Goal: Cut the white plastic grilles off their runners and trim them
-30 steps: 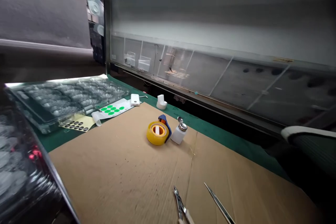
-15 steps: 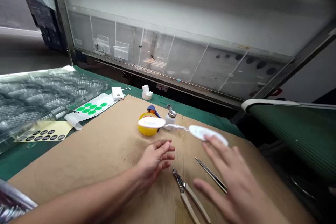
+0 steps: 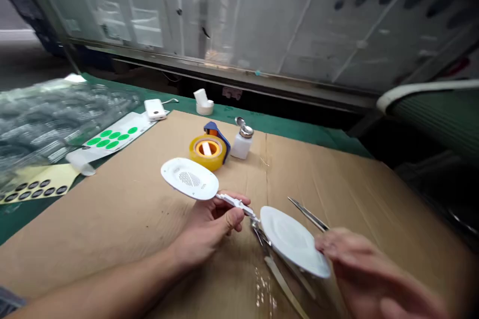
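Note:
A white plastic moulding has two oval plates, the left perforated plate point(image 3: 189, 178) and the smooth right plate point(image 3: 294, 237), joined by a narrow strip point(image 3: 237, 203). My left hand point(image 3: 215, 227) is closed round that strip, thumb in front and fingers behind. At the right plate's outer edge, my right hand point(image 3: 359, 264) pinches the rim; motion blurs its fingers. Beneath the right plate lie pliers point(image 3: 279, 279) with pale handles, partly covered by it. A slim pointed metal tool point(image 3: 307, 213) rests just beyond, its rear end hidden by my right hand.
On the cardboard point(image 3: 123, 209) stand a yellow tape roll point(image 3: 202, 158) in a blue dispenser and a white bottle point(image 3: 242, 143) with its metal lid up. Sticker sheets point(image 3: 108, 138), clear plastic trays point(image 3: 48, 119), and a white device point(image 3: 154, 109) lie left. A green conveyor point(image 3: 437, 124) stands right.
The white moulding has come lower and nearer. My left hand, empty half a second ago, has closed on its connecting strip. My right hand stays at the right plate, and the view has tilted down.

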### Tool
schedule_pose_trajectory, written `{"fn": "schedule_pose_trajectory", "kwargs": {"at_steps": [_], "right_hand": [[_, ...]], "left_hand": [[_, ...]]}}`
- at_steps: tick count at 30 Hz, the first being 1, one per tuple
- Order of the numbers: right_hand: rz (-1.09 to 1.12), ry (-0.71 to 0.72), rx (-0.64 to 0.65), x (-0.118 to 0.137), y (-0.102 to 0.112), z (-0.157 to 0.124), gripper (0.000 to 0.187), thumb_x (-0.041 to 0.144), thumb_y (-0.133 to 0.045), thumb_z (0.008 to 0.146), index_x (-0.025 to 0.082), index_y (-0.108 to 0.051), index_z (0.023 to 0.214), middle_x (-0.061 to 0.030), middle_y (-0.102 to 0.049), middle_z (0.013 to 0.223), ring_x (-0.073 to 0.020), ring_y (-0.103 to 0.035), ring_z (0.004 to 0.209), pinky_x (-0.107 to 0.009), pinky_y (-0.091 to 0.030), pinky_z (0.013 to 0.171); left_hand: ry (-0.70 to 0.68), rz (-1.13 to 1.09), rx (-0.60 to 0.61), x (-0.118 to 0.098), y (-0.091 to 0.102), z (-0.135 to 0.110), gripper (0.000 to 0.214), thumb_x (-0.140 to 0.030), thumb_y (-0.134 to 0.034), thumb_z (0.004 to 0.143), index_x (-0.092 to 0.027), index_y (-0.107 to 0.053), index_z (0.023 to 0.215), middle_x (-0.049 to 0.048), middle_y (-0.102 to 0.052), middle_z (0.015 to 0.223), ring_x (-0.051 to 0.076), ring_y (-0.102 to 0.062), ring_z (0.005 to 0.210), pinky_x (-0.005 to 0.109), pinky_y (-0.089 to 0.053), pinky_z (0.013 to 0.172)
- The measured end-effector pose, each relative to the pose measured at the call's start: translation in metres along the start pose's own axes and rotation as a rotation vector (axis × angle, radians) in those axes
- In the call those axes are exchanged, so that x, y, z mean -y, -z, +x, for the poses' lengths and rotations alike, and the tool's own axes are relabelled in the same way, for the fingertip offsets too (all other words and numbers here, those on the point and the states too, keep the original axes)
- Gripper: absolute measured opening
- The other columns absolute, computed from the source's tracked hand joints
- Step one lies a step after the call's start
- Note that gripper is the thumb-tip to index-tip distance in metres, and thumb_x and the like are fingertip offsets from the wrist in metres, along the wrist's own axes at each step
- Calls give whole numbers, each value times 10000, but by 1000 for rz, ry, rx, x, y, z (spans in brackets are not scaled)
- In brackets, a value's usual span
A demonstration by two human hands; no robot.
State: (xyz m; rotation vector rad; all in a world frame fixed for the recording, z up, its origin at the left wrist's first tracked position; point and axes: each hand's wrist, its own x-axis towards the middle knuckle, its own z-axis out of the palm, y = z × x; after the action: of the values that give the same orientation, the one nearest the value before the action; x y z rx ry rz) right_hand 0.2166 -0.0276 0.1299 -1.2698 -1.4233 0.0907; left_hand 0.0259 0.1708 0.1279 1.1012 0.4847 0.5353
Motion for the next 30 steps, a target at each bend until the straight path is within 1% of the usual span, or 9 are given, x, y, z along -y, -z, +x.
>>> {"fn": "schedule_pose_trajectory", "kwargs": {"at_steps": [2, 5, 9, 13, 15, 19, 25, 28, 30], "right_hand": [[133, -260, -59, 7, -6, 0, 181, 316, -573, 931, 287, -718, 1035, -67, -651, 925, -250, -618, 936, -377, -556, 803], [231, -447, -38, 16, -18, 5, 92, 287, -657, 899, 293, -732, 951, -35, -629, 873, -181, -604, 866, -264, -521, 728], [400, -535, 110, 26, -34, 11, 133, 302, -726, 841, 284, -737, 972, -20, -622, 862, -157, -592, 788, -273, -493, 698], [427, -551, 162, 34, -50, 12, 149, 216, -747, 803, 240, -742, 950, -21, -631, 851, -146, -607, 756, -267, -488, 663], [358, -548, 118, 35, -54, 11, 34, 205, -735, 827, 219, -744, 857, -12, -628, 785, -127, -596, 705, -244, -473, 626], [254, -487, 17, 27, -49, 11, 118, 233, -736, 840, 203, -717, 728, -5, -615, 692, -125, -573, 657, -244, -448, 598], [209, -604, -478, -10, -10, 17, 194, 364, -871, 699, 217, -748, 728, -16, -641, 705, -128, -554, 648, -249, -466, 593], [195, -617, -652, -26, 8, 21, 315, 438, -910, 610, 209, -749, 755, -14, -639, 676, -130, -538, 603, -267, -470, 557], [198, -639, -712, -31, 15, 24, 359, 454, -922, 573, 189, -742, 734, -18, -630, 658, -128, -531, 584, -268, -467, 533]], "left_hand": [[18, 26, 106, -2, -3, -8, 321, -452, -787, 773, -186, -743, 946, 16, -659, 742, 92, -521, 612, 219, -373, 557], [128, 14, 306, -3, -8, -19, 240, -411, -771, 802, -215, -758, 940, 20, -665, 787, 95, -524, 664, 219, -384, 602], [277, 72, 506, -1, -13, -27, 300, -470, -706, 850, -208, -757, 988, 17, -609, 762, 101, -503, 681, 226, -375, 623], [282, 201, 556, 4, -14, -27, 336, -485, -662, 880, -162, -745, 922, 14, -564, 736, 102, -461, 679, 231, -357, 621], [304, 204, 548, 6, -14, -26, 344, -489, -667, 875, -153, -738, 891, 7, -553, 706, 96, -456, 654, 226, -354, 605], [368, 81, 497, 9, -13, -24, 349, -502, -691, 853, -177, -744, 971, -2, -564, 675, 77, -483, 598, 206, -368, 574], [326, -99, 283, 5, 1, -18, 308, -477, -747, 815, -210, -758, 968, 20, -646, 687, 72, -553, 569, 181, -426, 544], [213, -279, 100, -16, 22, -8, 296, -467, -810, 746, -225, -751, 907, -14, -616, 629, 56, -505, 514, 163, -401, 485], [22, -363, 30, -32, 43, 0, 302, -512, -846, 671, -278, -741, 830, -51, -533, 516, 53, -387, 429, 172, -305, 388]]}}
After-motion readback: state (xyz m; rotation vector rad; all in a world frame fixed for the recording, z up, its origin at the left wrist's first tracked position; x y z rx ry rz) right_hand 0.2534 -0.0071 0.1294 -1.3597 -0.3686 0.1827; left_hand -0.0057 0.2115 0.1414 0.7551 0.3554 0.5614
